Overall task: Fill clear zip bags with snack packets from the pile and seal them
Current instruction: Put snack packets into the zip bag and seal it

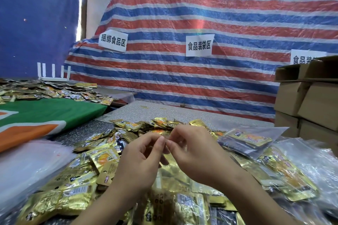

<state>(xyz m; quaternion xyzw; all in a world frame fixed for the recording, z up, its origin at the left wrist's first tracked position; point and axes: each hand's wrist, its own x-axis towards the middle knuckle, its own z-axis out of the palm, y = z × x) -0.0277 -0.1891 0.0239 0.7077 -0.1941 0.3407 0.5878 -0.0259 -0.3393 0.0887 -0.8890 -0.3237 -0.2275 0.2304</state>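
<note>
A pile of gold snack packets [102, 157] covers the speckled table in front of me. Above it, my left hand [142, 153] and my right hand [193, 150] meet fingertip to fingertip. Both pinch the thin top edge of a clear zip bag [165, 171], which hangs between my wrists with gold packets inside. The bag's mouth is mostly hidden by my fingers, so I cannot tell whether it is closed. To the right, a filled clear bag [250, 140] lies on other packed bags.
A stack of empty clear bags [27, 162] lies at the left, beside a green and orange cloth [45, 115]. Another packet pile [45, 89] sits at the far left. Cardboard boxes [311, 100] stand at the right. A striped tarp [182, 78] closes off the back.
</note>
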